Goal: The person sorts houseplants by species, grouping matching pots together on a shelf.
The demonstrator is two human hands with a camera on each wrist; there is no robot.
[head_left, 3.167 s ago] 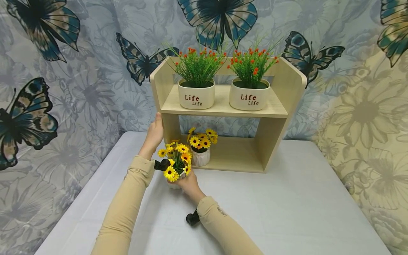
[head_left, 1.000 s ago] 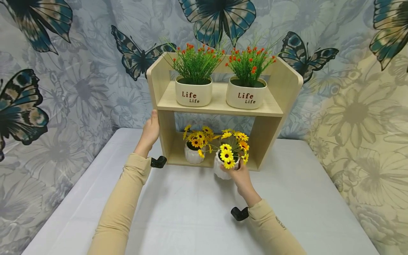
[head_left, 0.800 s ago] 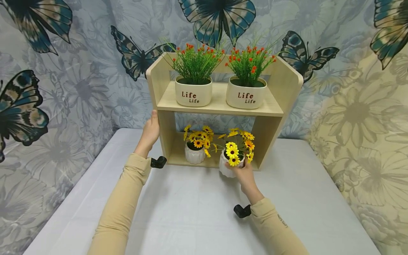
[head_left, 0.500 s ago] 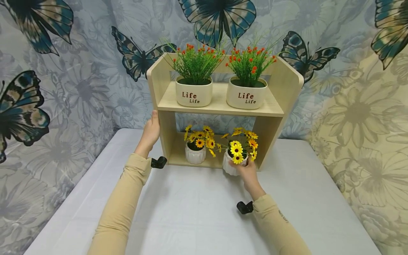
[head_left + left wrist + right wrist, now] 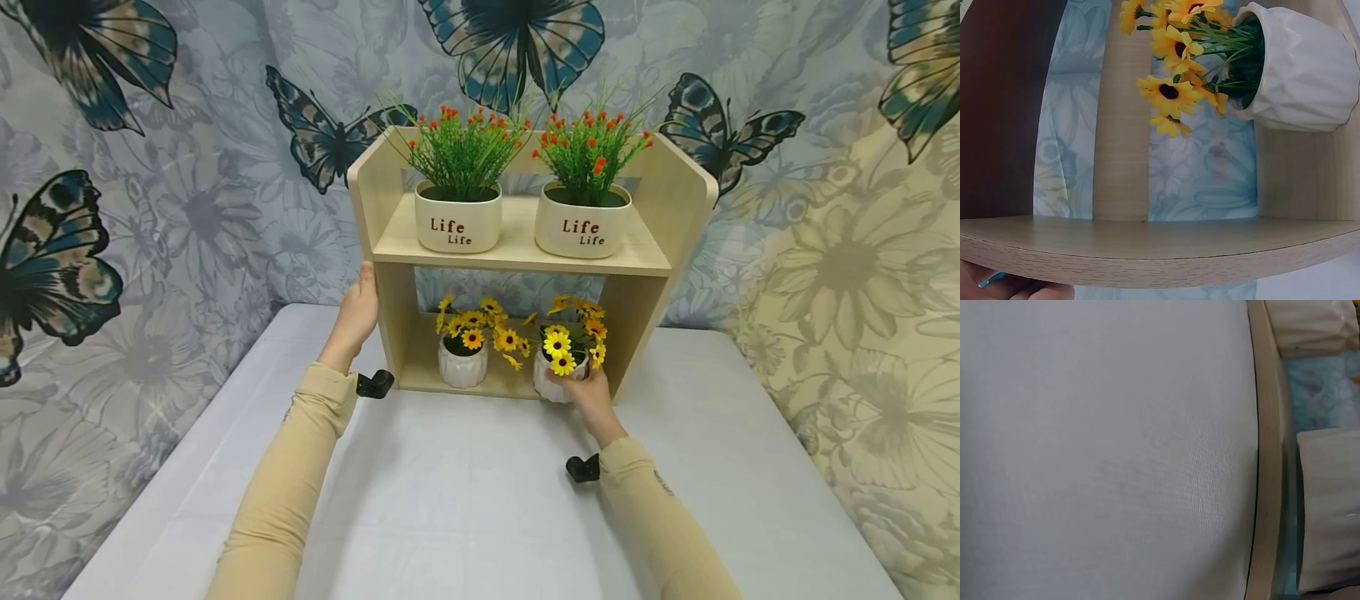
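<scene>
A wooden two-tier shelf (image 5: 517, 265) stands on the table. My right hand (image 5: 591, 396) grips a white ribbed flowerpot (image 5: 550, 385) with yellow flowers (image 5: 561, 350), at the front of the lower tier's right side. In the right wrist view, a narrow gap shows between this pot (image 5: 1332, 506) and the lower board (image 5: 1269, 487). A matching pot (image 5: 462, 371) stands on the lower tier at left, also seen in the left wrist view as a white faceted pot (image 5: 1310, 72). My left hand (image 5: 354, 321) rests against the shelf's outer left side, its fingers partly hidden.
Two oval cream pots (image 5: 457, 225) marked "Life", with red-flowered greenery (image 5: 592, 154), stand on the upper tier. A white cloth (image 5: 465, 500) covers the table. Behind is a butterfly-patterned backdrop (image 5: 187, 208).
My right hand has carried its flowerpot from the front left to the right, then in towards the lower tier. The left hand stays at the shelf's side.
</scene>
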